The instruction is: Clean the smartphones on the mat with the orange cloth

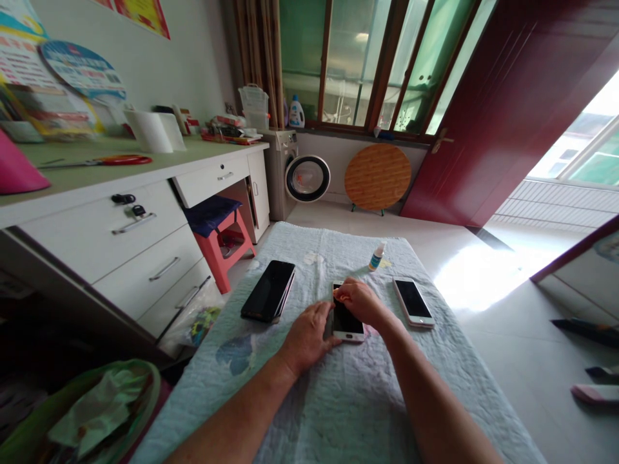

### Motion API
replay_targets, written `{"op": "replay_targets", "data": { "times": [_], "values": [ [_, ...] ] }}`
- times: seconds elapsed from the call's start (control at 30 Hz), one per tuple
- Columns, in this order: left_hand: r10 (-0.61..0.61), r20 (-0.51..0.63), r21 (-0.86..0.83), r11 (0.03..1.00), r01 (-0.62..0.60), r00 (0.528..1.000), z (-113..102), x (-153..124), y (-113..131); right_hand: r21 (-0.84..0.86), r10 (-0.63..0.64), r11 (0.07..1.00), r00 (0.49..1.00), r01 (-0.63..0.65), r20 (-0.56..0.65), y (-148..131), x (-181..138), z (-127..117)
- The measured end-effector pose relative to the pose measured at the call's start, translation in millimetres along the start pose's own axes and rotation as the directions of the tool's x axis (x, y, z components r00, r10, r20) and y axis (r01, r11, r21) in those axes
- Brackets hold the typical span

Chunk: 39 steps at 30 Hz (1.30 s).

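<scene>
A smartphone (348, 327) with a dark screen and pale frame lies flat on the cloth-covered table, right in front of me. My left hand (309, 335) grips it along the left side, the thumb by its bottom edge. Bunched in my right hand (360, 299) is a small orange cloth (341, 294), pressed to the upper part of the screen. To the left lie black phones (269, 291), apparently stacked. A white phone (413, 301) rests to the right. Behind my right hand stands a small spray bottle (376, 256) with a blue label.
The table wears a pale blue quilted cloth (333, 399). Left of it are a white desk (140, 219) with drawers, a red stool (227, 232) and a green bin (145, 380). Farther back stand a washing machine (280, 164), its door open, and a round wooden tabletop (377, 177).
</scene>
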<state>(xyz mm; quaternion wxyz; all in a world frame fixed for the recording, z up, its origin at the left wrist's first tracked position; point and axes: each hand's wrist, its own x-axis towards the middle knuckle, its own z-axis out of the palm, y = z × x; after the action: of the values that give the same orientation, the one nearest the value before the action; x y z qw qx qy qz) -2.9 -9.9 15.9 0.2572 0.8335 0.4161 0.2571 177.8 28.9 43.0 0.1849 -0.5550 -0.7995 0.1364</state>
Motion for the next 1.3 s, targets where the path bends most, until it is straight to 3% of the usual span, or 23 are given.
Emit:
{"op": "replay_targets", "data": {
  "times": [0.2, 0.33, 0.4, 0.5, 0.63, 0.73, 1.0, 1.13, 1.3],
  "values": [
    [-0.054, -0.054, -0.049, 0.997, 0.051, 0.997, 8.0, -0.8, -5.1, 0.008, -0.081, 0.997, 0.943, 0.083, 0.324, -11.0, -5.0, -21.0],
    [-0.065, -0.063, -0.051, 0.997, 0.062, 0.996, 9.4, -0.1, -6.1, 0.074, -0.087, 0.995, 0.894, 0.060, 0.440, -9.1, -4.1, -22.4],
    [-0.054, -0.061, -0.032, 0.998, 0.052, 0.997, 7.6, 0.4, -5.5, 0.071, -0.063, 0.997, 0.923, 0.039, 0.380, -6.1, -2.6, -19.5],
    [-0.014, -0.021, -0.008, 1.000, 0.014, 1.000, 2.9, 1.0, -3.4, 0.000, 0.028, 1.000, 0.994, -0.028, 0.110, -0.9, -0.3, -9.0],
    [-0.016, 0.024, 0.005, 1.000, 0.016, 1.000, -0.7, 1.4, -1.4, -0.041, 0.140, 0.988, 0.978, -0.148, -0.155, 4.0, 2.5, 10.9],
    [-0.014, 0.016, 0.009, 1.000, 0.014, 1.000, -1.0, 1.5, -1.4, -0.037, 0.173, 0.983, 0.968, -0.182, -0.181, 4.7, 4.3, 18.4],
    [-0.054, -0.035, -0.021, 0.998, 0.054, 0.998, 2.6, 1.4, -3.2, 0.092, 0.041, 0.995, 0.996, -0.049, 0.084, -1.3, -1.6, 1.0],
    [-0.061, -0.043, -0.034, 0.998, 0.060, 0.997, 6.5, 1.3, -6.7, 0.141, -0.083, 0.989, 0.967, 0.050, 0.243, -12.5, -15.5, -10.5],
    [0.036, -0.031, -0.037, 0.999, -0.037, 0.999, 3.2, 1.4, -8.0, 0.228, -0.126, 0.972, 0.930, 0.046, 0.347, -22.6, -33.9, -19.3]
  ]
}}
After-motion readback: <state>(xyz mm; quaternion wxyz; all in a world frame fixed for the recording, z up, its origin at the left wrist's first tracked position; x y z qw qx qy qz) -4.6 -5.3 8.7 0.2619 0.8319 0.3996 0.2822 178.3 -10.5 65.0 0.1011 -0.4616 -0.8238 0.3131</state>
